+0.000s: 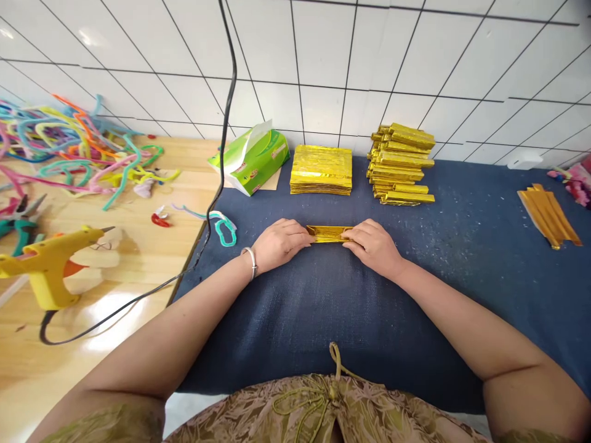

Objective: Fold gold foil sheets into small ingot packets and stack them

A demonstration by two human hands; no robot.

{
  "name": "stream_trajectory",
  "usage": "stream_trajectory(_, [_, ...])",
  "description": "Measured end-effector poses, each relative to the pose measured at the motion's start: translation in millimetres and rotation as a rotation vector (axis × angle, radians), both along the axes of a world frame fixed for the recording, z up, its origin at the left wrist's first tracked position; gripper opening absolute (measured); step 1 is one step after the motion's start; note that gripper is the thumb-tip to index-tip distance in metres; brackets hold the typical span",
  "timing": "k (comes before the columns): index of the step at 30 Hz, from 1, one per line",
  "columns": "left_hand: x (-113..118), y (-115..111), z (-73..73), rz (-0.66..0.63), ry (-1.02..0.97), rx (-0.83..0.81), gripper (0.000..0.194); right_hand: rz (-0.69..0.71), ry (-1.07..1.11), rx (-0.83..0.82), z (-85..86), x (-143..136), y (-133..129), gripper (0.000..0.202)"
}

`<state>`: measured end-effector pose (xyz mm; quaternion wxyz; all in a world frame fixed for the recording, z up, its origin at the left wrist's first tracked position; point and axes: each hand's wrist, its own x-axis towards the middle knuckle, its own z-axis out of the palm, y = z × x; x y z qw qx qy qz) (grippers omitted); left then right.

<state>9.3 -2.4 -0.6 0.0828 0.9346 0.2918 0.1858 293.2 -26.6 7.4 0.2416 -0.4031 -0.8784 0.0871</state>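
Note:
A strip of folded gold foil paper (329, 234) lies on the dark blue cloth in front of me, partly opened along its length. My left hand (282, 240) pinches its left end, thumb below and fingers above. At the right end my right hand (376, 246) grips it the same way. The fingertips cover both ends of the paper. Just behind it sits a neat stack of flat gold paper (321, 169). To the right of that stack is a pile of narrow folded gold strips (401, 165).
A green tissue pack (261, 157) stands behind my left hand. A black cord (226, 123) hangs down to a yellow glue gun (50, 264) on the wooden table. Tangled pipe cleaners (69, 144) lie far left, flat brown-gold strips (549, 215) far right. A tiled wall (323, 49) rises behind.

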Motion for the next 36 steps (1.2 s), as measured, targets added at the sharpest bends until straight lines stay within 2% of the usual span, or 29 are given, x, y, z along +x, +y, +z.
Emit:
stream_trajectory(9, [5.5, -0.2, 1.6, 0.105, -0.151, -0.162, 0.021, -0.062, 0.109, -0.13, 1.7, -2.5, 0.3, 0.019])
stream_trajectory(15, [14.9, -0.8, 6.5, 0.188, -0.137, -0.22, 0.018, -0.155, 0.051, -0.175, 3.0, -9.0, -2.4, 0.017])
stream_trajectory(29, [23.1, -3.6, 5.0, 0.273, -0.038, -0.142, 0.013, -0.189, -0.051, -0.167, 1.0, -11.2, 2.7, 0.01])
stream_trajectory(33, [21.5, -3.9, 4.0, 0.246, -0.059, -0.127, 0.014, -0.194, -0.066, -0.172, 0.1, -11.5, 3.1, 0.009])
stream_trajectory(36, [20.3, -6.2, 4.8, 0.179, -0.012, -0.044, 0.022, -0.231, -0.045, -0.17, -0.4, -11.5, 3.7, 0.003])
